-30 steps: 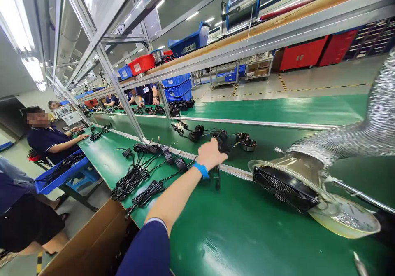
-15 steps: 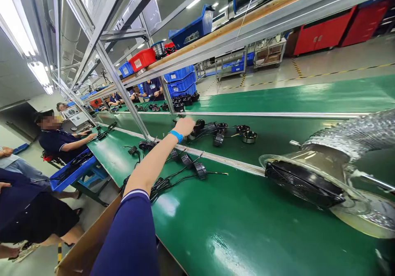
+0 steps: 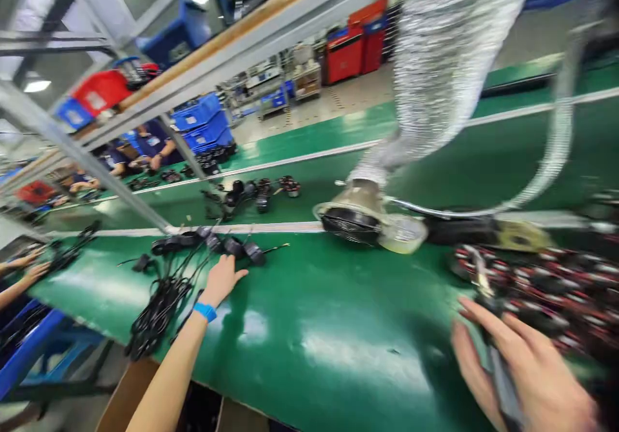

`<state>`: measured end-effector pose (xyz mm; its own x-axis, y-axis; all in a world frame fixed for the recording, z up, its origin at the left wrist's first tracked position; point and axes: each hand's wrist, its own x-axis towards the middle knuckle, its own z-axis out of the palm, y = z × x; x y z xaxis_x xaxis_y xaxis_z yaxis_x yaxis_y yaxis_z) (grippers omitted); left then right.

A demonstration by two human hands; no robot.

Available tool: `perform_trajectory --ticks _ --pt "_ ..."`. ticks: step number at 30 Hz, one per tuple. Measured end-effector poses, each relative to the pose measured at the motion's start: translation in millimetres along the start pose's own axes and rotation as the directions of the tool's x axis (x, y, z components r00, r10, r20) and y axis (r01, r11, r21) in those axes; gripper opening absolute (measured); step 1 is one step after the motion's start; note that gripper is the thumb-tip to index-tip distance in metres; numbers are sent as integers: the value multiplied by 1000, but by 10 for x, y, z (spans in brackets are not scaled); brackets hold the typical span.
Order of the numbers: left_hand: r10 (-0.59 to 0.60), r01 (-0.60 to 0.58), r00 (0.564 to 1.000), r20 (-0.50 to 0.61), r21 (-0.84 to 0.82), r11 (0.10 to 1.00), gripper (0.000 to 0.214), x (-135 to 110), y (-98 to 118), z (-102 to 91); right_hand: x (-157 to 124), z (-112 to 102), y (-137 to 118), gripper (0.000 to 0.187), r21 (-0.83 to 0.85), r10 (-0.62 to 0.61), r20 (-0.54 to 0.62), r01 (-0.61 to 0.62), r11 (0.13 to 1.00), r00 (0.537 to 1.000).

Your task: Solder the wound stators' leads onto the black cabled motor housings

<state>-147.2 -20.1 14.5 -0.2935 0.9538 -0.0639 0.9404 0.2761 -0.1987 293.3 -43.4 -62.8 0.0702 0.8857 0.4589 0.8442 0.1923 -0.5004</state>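
Left hand (image 3: 221,282) — open, thumb splayed, beside black round ribbed parts (image 3: 254,253) on the glossy green bench (image 3: 338,329), rowed seemingly to keep black cords (image 3: 159,319) orderly. Right hand (image 3: 536,374) — around a grey-handled, silver-tipped tool (image 3: 484,293), tip outward, apparently for ready handling; grip too blurred to tell.

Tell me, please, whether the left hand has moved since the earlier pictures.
Yes: the left hand has come back across the pale rail to its near side.
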Motion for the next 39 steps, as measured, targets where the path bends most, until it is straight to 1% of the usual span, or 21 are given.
perform_trajectory --ticks 1,3,5,6,9,11,12,14,17,18,19,21,22,24,26,28,30,32,33,36,39 --pt "-25 24 998 -57 -30 999 30 6 9 129 15 -50 36 44 -88 -16 -62 11 996 998" --pt "20 -39 989 -144 -125 991 23 3 37 363 106 -122 114 43 -244 -91 -127 58 968 988" --pt "100 -156 966 -239 -227 961 22 -69 80 546 223 -156 197 42 -315 -140 -144 88 945 980" --pt "147 -228 945 -293 -264 937 22 -135 105 613 269 -161 234 42 -324 -155 -148 101 941 977" --pt "298 -434 866 -402 -306 848 24 -406 192 707 311 -149 295 42 -362 -181 -151 116 925 972" --pt "386 -523 826 -411 -302 797 24 -594 253 692 268 -141 286 42 -413 -171 -160 91 906 972" --pt "420 -548 816 -396 -302 780 24 -677 281 667 237 -140 271 43 -422 -157 -162 75 903 974" --pt "471 -568 817 -332 -328 755 25 -810 320 587 175 -141 230 48 -386 -132 -153 64 920 979" --pt "528 -536 832 -167 -485 691 22 -905 290 400 97 -131 136 51 -279 -136 -121 98 955 983" --pt "550 -504 829 -101 -563 656 18 -905 249 324 70 -121 89 51 -247 -151 -133 115 962 980" --pt "578 -461 815 -30 -639 616 16 -887 195 245 41 -107 29 49 -213 -165 -144 132 968 976" --pt "613 -348 786 82 -760 549 26 -797 69 94 -20 -66 -128 46 -115 -189 -149 173 978 971" --pt "609 -296 785 108 -799 523 28 -726 16 28 -48 -39 -219 44 -47 -200 -132 195 980 971" --pt "562 -240 823 82 -847 474 30 -549 -27 -76 -87 25 -407 41 123 -206 -72 213 969 976" --pt "505 -250 863 -3 -872 422 37 -353 44 -132 -89 94 -560 40 304 -221 8 208 930 975" --pt "484 -288 871 -77 -880 377 40 -167 214 -136 -58 157 -647 40 425 -252 66 202 882 965" --pt "492 -303 865 -99 -885 354 43 -7 428 -100 -10 208 -668 40 456 -276 72 215 864 958" --pt "547 -275 836 -43 -896 348 47 114 632 -48 27 247 -651 39 424 -284 48 237 874 958" --pt "585 -256 811 1 -899 355 49 154 719 -25 37 263 -638 38 395 -284 37 247 885 958" --pt "694 -238 711 113 -891 388 50 182 912 14 24 307 -623 38 246 -276 -1 268 932 961" --pt "774 -230 605 187 -889 395 50 106 1020 11 -1 355 -649 44 95 -269 -31 270 958 963"
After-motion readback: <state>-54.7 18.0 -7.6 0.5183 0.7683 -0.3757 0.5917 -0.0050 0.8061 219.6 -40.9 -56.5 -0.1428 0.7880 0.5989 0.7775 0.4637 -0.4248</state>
